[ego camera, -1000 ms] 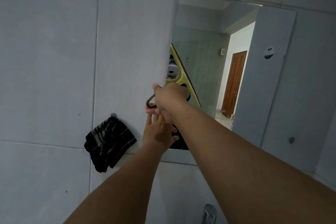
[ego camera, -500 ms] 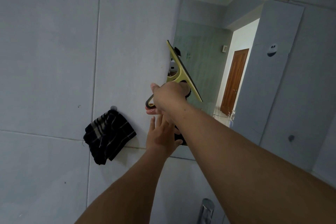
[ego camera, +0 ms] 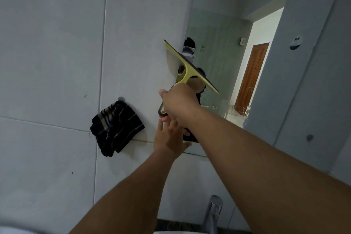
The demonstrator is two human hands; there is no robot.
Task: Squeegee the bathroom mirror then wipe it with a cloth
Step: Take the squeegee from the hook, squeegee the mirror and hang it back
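Observation:
A yellow-green squeegee (ego camera: 187, 66) with a black rubber blade is gripped by its handle in my right hand (ego camera: 179, 100). Its blade lies slanted across the left edge of the wall mirror (ego camera: 266, 74), half over the tile. My left hand (ego camera: 169, 137) is flat and empty just below the right hand, fingers spread, near the mirror's lower left corner. A dark striped cloth (ego camera: 115, 127) hangs from a wall hook (ego camera: 121, 98) left of the mirror.
Grey wall tiles (ego camera: 57, 53) surround the mirror. A chrome tap (ego camera: 213, 213) rises at the bottom edge. The mirror reflects a wooden door and a person's head. A small dark stud (ego camera: 309, 137) sits on the tile right of the mirror.
The squeegee has slid left, its blade now reaching past the mirror's left edge onto the tile. My left hand stays under the right hand. The view has shifted slightly.

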